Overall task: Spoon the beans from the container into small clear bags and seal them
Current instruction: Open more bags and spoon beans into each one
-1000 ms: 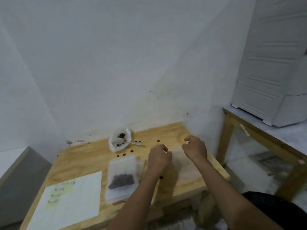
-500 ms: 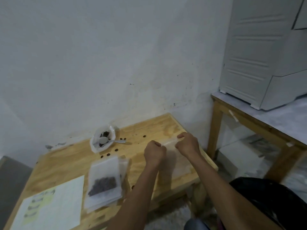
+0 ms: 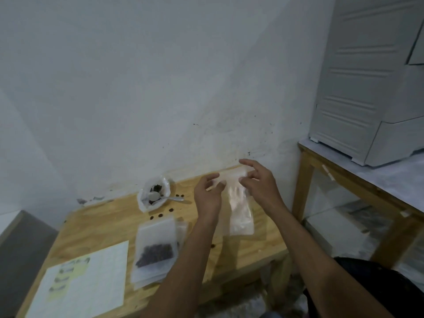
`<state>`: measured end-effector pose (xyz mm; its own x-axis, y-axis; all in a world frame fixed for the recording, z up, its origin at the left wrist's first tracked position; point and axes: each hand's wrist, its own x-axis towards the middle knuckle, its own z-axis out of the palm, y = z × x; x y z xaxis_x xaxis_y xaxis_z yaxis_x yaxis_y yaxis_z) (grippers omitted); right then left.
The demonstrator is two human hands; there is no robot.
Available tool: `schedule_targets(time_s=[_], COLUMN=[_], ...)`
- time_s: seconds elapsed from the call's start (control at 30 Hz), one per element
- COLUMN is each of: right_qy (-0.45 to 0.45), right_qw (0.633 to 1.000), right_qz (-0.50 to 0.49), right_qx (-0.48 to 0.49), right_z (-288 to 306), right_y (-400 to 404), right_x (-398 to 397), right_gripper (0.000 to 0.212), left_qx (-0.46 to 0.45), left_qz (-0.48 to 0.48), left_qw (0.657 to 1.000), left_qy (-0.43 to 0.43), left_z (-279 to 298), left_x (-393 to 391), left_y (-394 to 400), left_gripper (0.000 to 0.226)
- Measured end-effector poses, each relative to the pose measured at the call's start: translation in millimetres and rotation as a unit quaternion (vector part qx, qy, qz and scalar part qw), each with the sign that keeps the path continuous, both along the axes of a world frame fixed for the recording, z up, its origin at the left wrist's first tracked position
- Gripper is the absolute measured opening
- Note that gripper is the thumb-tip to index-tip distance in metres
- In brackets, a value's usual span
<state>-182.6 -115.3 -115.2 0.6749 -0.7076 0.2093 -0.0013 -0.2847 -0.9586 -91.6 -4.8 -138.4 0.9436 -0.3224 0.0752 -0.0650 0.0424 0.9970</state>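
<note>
Both hands held an empty clear bag (image 3: 239,210) up above the wooden bench (image 3: 96,228): the left hand (image 3: 207,196) pinched its top edge with curled fingers, and the right hand (image 3: 259,182) gripped the opposite corner, some fingers spread. The container (image 3: 154,196) of beans, a spoon (image 3: 160,197) resting in it, stood by the wall. A filled bag (image 3: 156,246) lay just beside a sheet of paper (image 3: 91,281).
</note>
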Motion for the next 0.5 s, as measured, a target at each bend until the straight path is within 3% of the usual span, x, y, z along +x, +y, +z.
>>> schedule_targets(time_s=[0.1,0.17,0.27,0.37,0.5], right_qy=[-0.049,-0.058,-0.037,0.001,0.012], right_qw=[0.995,0.989,0.982,0.981,0.983], right_qz=[0.073,0.115,0.168,0.188,0.181], right_qx=[0.043,0.073,0.080,0.042,-0.022], right_z=[28,47,66,74,77], right_y=[16,26,38,53,73], right_x=[4,7,13,19,34], right_gripper=[0.048,0.031,0.015,0.017,0.026], left_qx=[-0.083,-0.103,-0.083,-0.064,0.042], left_qz=[-0.035,-0.075,-0.104,-0.099,-0.003], left_qw=[0.996,0.992,0.990,0.988,0.973], left_qy=[0.017,-0.004,-0.049,-0.102,-0.228], left_z=[25,41,59,67,66], left_x=[10,16,24,35,40], left_y=[22,40,67,89,106], left_gripper=[0.024,0.025,0.028,0.035,0.027])
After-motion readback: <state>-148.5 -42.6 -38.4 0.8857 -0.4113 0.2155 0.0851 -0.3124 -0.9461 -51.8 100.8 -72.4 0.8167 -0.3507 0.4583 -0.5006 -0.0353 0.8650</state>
